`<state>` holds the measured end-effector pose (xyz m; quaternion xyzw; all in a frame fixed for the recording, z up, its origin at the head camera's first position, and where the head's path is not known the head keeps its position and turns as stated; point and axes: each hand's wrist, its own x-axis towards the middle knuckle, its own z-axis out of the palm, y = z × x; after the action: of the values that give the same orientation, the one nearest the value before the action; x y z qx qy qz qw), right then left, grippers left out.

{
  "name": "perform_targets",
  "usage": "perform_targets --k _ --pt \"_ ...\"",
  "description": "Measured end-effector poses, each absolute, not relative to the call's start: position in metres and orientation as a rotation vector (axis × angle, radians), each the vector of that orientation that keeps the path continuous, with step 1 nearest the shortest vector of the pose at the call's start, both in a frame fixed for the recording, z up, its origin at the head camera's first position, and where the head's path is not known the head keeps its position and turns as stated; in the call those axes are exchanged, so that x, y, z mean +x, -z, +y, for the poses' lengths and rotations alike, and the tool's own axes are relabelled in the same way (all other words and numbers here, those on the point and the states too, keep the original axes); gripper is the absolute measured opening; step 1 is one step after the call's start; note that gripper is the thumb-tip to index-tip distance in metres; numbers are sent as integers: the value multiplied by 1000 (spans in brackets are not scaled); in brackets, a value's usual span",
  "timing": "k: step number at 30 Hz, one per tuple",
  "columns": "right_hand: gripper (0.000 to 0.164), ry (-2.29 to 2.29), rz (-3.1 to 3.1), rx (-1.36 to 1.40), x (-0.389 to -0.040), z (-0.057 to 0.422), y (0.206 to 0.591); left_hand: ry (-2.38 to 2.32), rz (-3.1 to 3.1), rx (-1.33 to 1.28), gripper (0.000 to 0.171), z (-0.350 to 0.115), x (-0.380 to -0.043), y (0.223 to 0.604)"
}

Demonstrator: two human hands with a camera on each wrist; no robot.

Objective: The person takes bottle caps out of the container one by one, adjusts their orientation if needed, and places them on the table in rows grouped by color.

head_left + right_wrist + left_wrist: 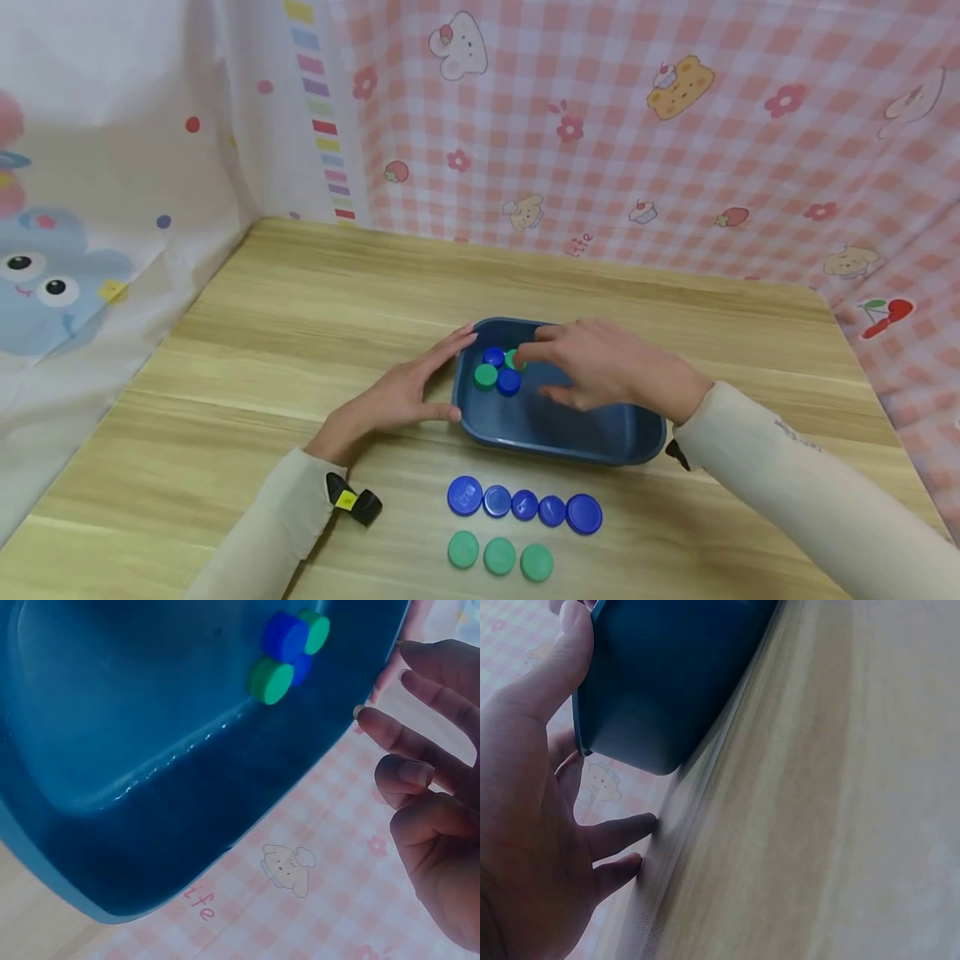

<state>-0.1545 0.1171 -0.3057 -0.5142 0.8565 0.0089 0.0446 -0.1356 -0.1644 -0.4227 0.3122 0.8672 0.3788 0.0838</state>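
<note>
In the head view, a dark blue plastic tray (592,429) stands on the wooden table. Two blue bottle caps (508,382) and two green bottle caps (485,377) lie clustered at its left end. My left hand (397,396) rests against that end, thumb at the near corner, fingers stretched toward the far corner. In the left wrist view, its thumb (562,660) touches the tray rim and two fingertips reach the table. Over the tray is my right hand (596,362), its fingertips overlapping a green cap in the head view. The right wrist view shows its fingers loosely bent, holding nothing.
In front of the tray runs a row of several blue caps (524,505) of differing sizes. Nearer the camera, three green caps (499,556) form another row. A pink checked cloth (600,167) hangs behind the table (337,292), and a white printed cloth (150,150) at left.
</note>
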Motion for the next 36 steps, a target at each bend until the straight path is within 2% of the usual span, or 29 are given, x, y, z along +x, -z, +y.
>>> perform_targets --k 13,36 --pt "42 -128 2544 -1509 -175 100 329 -1145 2588 955 96 -164 -136 426" --pt "35 -217 2485 -1418 -180 77 351 -1139 2588 962 96 -165 -138 426"
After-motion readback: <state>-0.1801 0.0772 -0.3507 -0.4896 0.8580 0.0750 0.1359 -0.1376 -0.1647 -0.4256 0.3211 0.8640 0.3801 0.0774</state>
